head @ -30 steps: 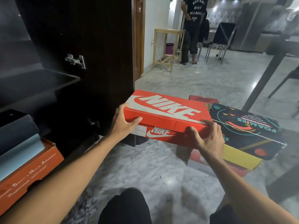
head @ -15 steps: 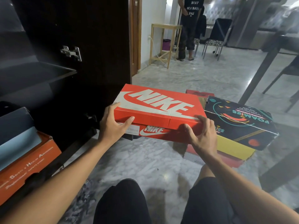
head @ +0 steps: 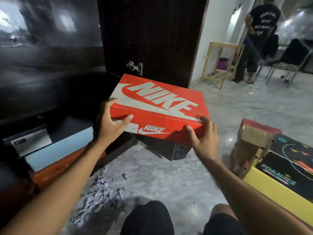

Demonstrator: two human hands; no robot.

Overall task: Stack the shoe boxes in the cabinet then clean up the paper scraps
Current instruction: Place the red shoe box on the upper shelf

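1. Head view: both hands hold an orange shoe box (head: 157, 106) off the floor, in front of the open dark cabinet (head: 50, 82).
2. Left hand (head: 110, 122) grips the box's near left corner, thumb along the front edge.
3. Right hand (head: 203, 138) grips the near right corner, fingers curled over the lid.
4. Left of the left hand, a blue box (head: 59, 148) lies on another orange box (head: 55, 168) inside the cabinet.
5. Paper scraps (head: 101, 197) litter the floor below the left forearm.
6. Right of the right hand sits a black and yellow box (head: 288, 170).
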